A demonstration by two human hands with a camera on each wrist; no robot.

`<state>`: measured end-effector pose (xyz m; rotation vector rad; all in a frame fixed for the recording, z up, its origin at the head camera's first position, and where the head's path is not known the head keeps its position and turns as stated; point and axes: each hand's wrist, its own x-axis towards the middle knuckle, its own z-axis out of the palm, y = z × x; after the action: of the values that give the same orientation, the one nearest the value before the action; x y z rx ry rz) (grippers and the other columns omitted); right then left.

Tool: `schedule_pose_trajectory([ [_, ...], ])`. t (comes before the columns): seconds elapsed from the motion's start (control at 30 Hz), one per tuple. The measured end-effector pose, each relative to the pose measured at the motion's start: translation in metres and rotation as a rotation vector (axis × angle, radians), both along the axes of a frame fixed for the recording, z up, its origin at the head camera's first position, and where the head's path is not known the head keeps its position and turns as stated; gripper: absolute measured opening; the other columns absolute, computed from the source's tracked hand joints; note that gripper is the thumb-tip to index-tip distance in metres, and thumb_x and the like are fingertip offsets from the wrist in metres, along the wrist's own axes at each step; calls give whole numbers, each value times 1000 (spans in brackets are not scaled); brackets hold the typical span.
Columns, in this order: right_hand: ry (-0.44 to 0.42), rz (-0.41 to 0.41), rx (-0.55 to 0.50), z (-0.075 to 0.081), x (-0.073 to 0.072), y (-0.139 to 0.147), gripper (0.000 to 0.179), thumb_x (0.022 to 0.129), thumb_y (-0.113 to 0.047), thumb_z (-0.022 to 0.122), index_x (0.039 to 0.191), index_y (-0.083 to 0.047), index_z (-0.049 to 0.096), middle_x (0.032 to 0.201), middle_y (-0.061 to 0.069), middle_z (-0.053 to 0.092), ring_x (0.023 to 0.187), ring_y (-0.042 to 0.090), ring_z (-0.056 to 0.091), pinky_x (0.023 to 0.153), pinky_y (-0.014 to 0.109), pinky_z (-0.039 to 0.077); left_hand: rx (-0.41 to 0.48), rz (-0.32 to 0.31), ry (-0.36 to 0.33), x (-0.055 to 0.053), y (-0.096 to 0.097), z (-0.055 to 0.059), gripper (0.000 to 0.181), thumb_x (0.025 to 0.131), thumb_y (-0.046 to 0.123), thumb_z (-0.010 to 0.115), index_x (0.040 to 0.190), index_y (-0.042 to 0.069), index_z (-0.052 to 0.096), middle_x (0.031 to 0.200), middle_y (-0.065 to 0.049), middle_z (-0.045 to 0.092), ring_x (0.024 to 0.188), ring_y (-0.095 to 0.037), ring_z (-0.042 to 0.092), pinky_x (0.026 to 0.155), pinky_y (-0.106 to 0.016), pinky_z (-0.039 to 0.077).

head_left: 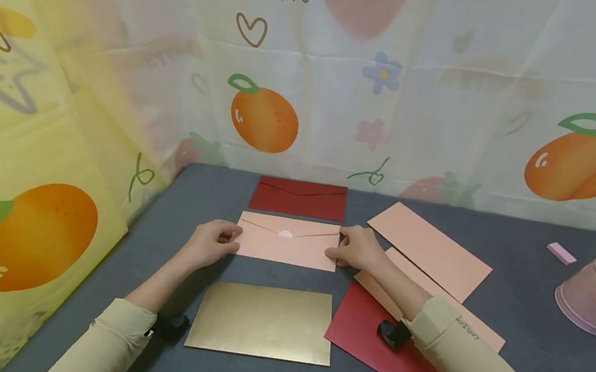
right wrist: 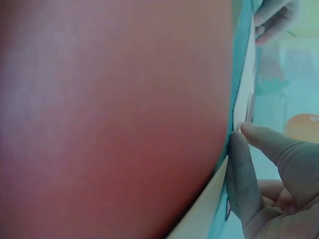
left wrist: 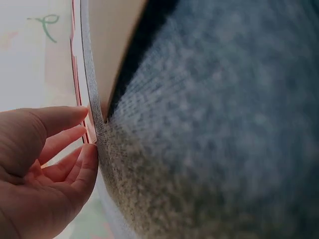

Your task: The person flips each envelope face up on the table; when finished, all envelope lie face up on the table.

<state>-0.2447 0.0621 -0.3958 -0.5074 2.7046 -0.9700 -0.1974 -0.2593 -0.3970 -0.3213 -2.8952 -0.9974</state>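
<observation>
While my left hand (head_left: 212, 242) pinches the left edge of a pale pink rectangular paper envelope (head_left: 286, 250) with a white half-round seal (head_left: 285, 234), my right hand (head_left: 361, 247) pinches its right edge. The envelope lies flap side up on the dark grey bench (head_left: 522, 297), between a dark red paper envelope (head_left: 298, 202) beyond and a flat gold paper rectangle (head_left: 263, 322) nearer me; two plain pink paper rectangles (head_left: 429, 249) lie rightward.
</observation>
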Motion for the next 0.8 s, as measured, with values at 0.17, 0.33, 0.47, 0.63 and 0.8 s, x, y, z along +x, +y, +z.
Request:
schedule_pose_trajectory([
  [0.17, -13, 35, -3, 2, 3, 6, 53, 89, -23, 71, 131, 5, 55, 68, -2, 65, 57, 10, 62, 53, 25, 42, -80, -78, 41, 5, -1, 3, 34, 88, 7, 70, 118, -8, 65, 121, -26, 60, 97, -34, 63, 83, -46, 53],
  [0.33, -21, 38, -60, 5, 8, 12, 66, 91, -24, 70, 143, 6, 43, 82, 1, 65, 63, 11, 66, 60, 28, 52, -71, -139, 86, 15, -2, 5, 37, 92, 12, 67, 125, -5, 62, 125, -23, 59, 103, -35, 62, 83, -47, 54],
  [0.47, 18, 48, -91, 7, 14, 15, 64, 91, -25, 70, 142, 5, 45, 88, 3, 65, 68, 13, 67, 60, 29, 53, -30, -174, 91, 26, 0, 8, 42, 94, 18, 67, 130, -1, 60, 130, -17, 59, 110, -34, 61, 86, -47, 53],
  [0.63, 103, 71, -101, 10, 22, 18, 61, 90, -27, 71, 139, 2, 50, 95, 3, 65, 82, 18, 63, 63, 30, 50, 0, -238, 92, 40, 4, 10, 48, 93, 22, 69, 135, 3, 57, 134, -13, 57, 120, -32, 56, 92, -49, 50],
  [0.8, 126, 100, -145, 10, 35, 20, 55, 90, -27, 72, 135, 0, 55, 104, 6, 65, 90, 19, 63, 70, 32, 51, 24, -309, 64, 55, 6, 12, 57, 91, 26, 71, 140, 5, 52, 139, -8, 53, 126, -28, 52, 98, -47, 46],
])
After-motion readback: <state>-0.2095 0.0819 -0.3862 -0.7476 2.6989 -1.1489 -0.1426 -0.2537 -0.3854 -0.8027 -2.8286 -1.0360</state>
